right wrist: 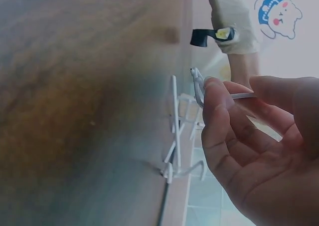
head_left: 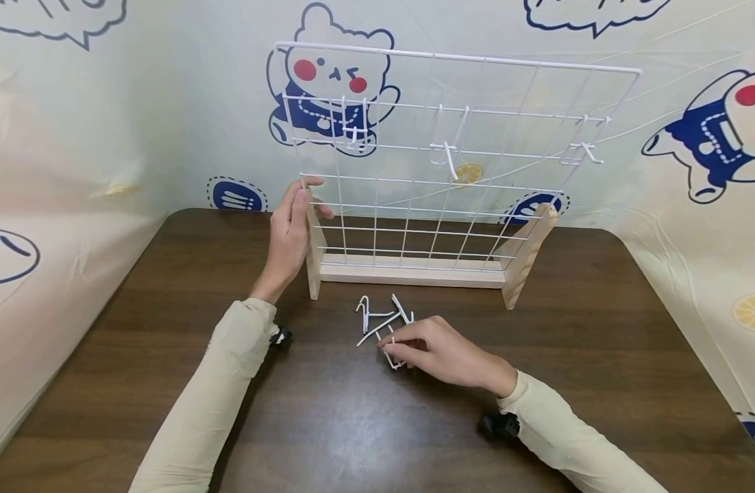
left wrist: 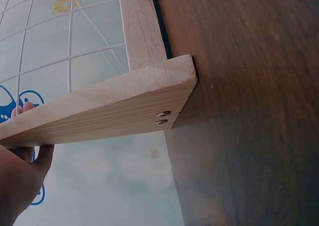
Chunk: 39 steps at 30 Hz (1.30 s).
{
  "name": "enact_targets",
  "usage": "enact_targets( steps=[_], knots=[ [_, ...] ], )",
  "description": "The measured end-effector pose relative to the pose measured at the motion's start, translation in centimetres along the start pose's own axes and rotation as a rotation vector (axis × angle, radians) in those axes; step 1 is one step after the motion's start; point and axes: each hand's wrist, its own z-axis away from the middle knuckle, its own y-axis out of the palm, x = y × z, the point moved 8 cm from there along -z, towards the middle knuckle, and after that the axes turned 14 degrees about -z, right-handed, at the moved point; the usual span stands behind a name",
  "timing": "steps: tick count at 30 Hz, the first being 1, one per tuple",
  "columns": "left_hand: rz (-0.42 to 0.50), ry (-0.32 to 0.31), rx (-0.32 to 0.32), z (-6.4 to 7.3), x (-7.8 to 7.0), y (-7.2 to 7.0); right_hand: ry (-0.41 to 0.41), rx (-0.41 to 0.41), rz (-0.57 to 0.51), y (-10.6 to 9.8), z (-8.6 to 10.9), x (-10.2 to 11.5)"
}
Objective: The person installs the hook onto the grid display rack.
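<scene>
A white wire grid rack point(head_left: 458, 56) stands upright on a wooden base. My left hand point(head_left: 288, 233) grips the rack's left wooden side piece point(head_left: 316, 263), with the thumb in front and fingers reaching behind. In the left wrist view, two screws show low on that side piece point(left wrist: 99, 111). Between thumb and fingertips, my right hand point(head_left: 445, 352) pinches a white wire hook point(head_left: 394, 365) just above the table. The right wrist view shows the bent end of this hook point(right wrist: 198, 89) sticking out past the fingertips. Other loose white hooks point(head_left: 366, 316) lie close by, in front of the rack.
Three white hooks hang on the upper grid: one at left point(head_left: 355, 130), one near the middle point(head_left: 449, 161), one at right point(head_left: 590, 152). A wooden crossbar point(head_left: 408, 274) joins the side pieces near the brown table point(head_left: 328, 424). Behind hangs a printed cloth point(head_left: 199, 103).
</scene>
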Motion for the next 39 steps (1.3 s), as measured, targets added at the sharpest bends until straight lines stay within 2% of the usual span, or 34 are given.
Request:
enact_targets(
  steps=[11,19,26,35,39],
  knots=[
    [0.0,0.009,-0.001,0.0,0.0,0.0,-0.012,-0.066,0.003,-2.1,0.3,1.1],
    [-0.008,0.012,0.0,0.0,0.0,0.0,0.019,-0.111,0.024,-3.7,0.6,1.6],
    [-0.009,0.012,-0.002,0.0,0.1,0.0,-0.013,-0.18,0.104,-5.8,1.0,2.2],
    [-0.01,0.011,0.001,0.0,0.1,0.1,0.04,-0.275,0.096,-8.8,1.9,2.2],
    [-0.006,0.009,-0.001,0.0,0.0,0.0,0.037,-0.327,0.091,-10.1,2.3,2.5]
  ],
)
